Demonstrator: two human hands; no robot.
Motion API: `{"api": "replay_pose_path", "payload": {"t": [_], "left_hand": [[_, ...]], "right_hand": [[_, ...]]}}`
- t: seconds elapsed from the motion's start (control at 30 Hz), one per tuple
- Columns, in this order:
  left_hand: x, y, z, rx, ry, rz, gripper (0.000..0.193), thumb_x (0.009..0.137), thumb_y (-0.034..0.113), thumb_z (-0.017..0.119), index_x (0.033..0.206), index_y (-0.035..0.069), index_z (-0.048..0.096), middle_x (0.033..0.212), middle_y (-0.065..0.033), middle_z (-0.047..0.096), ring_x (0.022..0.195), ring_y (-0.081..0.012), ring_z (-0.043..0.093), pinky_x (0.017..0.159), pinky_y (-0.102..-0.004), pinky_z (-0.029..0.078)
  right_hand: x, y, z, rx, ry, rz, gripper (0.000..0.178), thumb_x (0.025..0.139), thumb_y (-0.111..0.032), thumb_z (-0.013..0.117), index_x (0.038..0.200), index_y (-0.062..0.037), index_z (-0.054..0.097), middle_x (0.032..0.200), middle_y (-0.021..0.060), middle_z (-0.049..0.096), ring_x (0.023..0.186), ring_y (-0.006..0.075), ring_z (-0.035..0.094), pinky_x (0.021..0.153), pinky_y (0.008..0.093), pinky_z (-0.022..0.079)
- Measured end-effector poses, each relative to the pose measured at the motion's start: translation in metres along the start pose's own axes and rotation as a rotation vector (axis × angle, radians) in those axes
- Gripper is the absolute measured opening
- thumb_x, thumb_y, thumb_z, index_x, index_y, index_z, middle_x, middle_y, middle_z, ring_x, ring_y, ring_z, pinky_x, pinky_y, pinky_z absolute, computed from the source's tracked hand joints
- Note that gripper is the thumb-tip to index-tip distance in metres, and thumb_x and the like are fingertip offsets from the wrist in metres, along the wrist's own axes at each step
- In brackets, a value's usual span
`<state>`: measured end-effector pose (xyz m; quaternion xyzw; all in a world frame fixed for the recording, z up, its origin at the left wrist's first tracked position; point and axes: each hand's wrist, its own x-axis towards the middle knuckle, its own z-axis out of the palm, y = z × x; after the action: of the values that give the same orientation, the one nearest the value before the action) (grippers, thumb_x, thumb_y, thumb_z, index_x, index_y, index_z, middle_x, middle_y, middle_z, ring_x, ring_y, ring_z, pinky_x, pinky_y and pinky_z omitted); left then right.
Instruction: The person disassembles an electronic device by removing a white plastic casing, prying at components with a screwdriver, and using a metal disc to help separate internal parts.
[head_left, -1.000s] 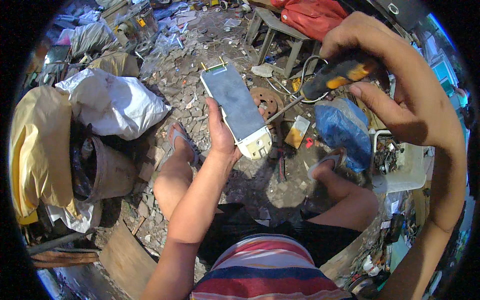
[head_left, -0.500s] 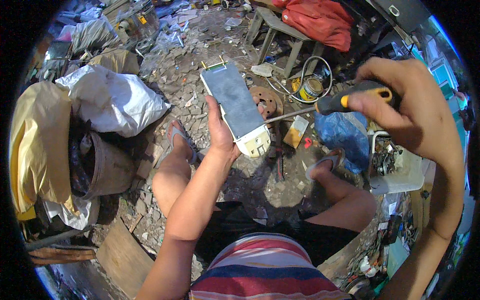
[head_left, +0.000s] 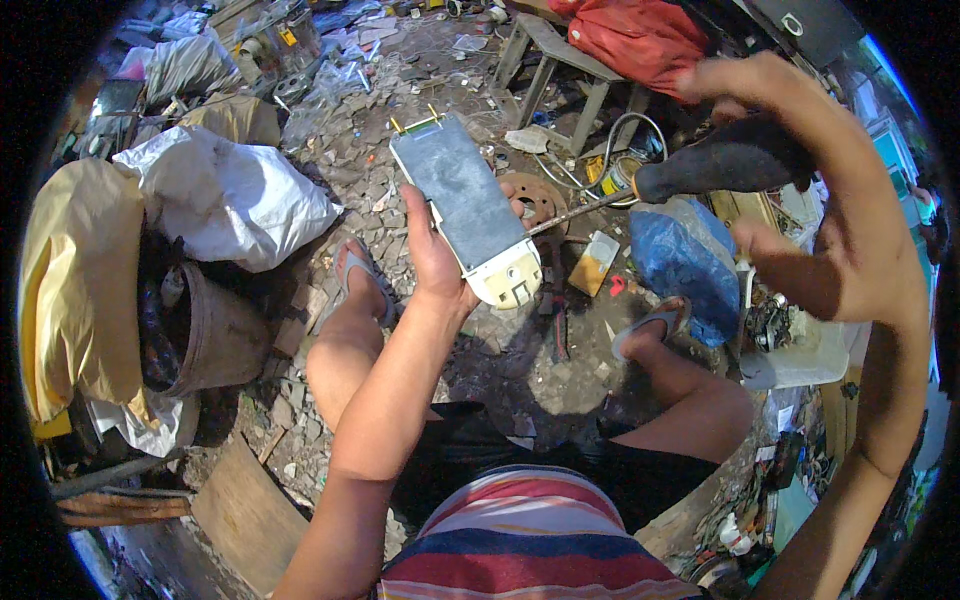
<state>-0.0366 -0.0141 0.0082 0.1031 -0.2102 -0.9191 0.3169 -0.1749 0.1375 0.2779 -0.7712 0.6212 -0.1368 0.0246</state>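
Note:
My left hand [head_left: 437,255] is wrapped round a flat rectangular electronic unit [head_left: 470,195]. It has a grey metal plate, a cream rounded plastic end [head_left: 510,280] nearest me, and a green board edge with thin brass-coloured pins at the far end. At its right edge rests the tip of a screwdriver [head_left: 725,160] with a thick dark handle. My right hand [head_left: 825,200] curves round the handle in a loose hold, the handle's butt by the palm, thumb and fingers spread away from its sides. Whether the tip sits in a screw or a seam is hard to make out.
A rusty round disc [head_left: 540,200] and a hammer-like tool [head_left: 560,325] lie below the unit. A blue plastic bag [head_left: 685,265] and a whitish bin [head_left: 800,365] stand to the right. White sack [head_left: 235,200] and bucket [head_left: 225,330] are left; a wooden bench [head_left: 560,50] stands ahead.
My right hand has loosened from the screwdriver handle, thumb and fingers spreading apart, and the handle has turned. The unit has shifted slightly left and up in my left hand.

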Motion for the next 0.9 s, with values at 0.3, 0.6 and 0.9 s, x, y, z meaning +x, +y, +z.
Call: {"api": "replay_pose_path", "payload": {"t": [0.3, 0.6, 0.9], "left_hand": [[0.001, -0.001, 0.001, -0.002, 0.023, 0.004, 0.091, 0.079, 0.080, 0.030, 0.125, 0.003, 0.047, 0.108, -0.0167, 0.061, 0.092, -0.0300, 0.063, 0.078, -0.0442, 0.053], [0.002, -0.003, 0.002, 0.001, 0.050, -0.016, 0.091, 0.078, 0.080, 0.031, 0.123, 0.003, 0.049, 0.108, -0.0170, 0.061, 0.091, -0.0296, 0.064, 0.077, -0.0438, 0.054], [0.000, 0.000, -0.002, 0.028, 0.048, -0.009, 0.090, 0.079, 0.080, 0.031, 0.124, 0.004, 0.048, 0.109, -0.0170, 0.061, 0.092, -0.0298, 0.064, 0.078, -0.0438, 0.054]], "right_hand": [[0.000, -0.004, -0.004, -0.075, -0.065, 0.108, 0.055, 0.078, -0.022, 0.057, 0.129, -0.0047, 0.048, 0.098, 0.0137, 0.057, 0.089, 0.0240, 0.059, 0.077, 0.0317, 0.044], [0.006, -0.010, -0.016, -0.138, -0.198, 0.236, 0.056, 0.081, -0.029, 0.056, 0.129, -0.0022, 0.046, 0.111, 0.0147, 0.058, 0.104, 0.0245, 0.058, 0.091, 0.0328, 0.042], [0.002, 0.009, -0.006, -0.035, -0.123, 0.330, 0.059, 0.074, -0.025, 0.059, 0.127, -0.0018, 0.048, 0.106, 0.0140, 0.057, 0.098, 0.0241, 0.056, 0.091, 0.0323, 0.041]]}}
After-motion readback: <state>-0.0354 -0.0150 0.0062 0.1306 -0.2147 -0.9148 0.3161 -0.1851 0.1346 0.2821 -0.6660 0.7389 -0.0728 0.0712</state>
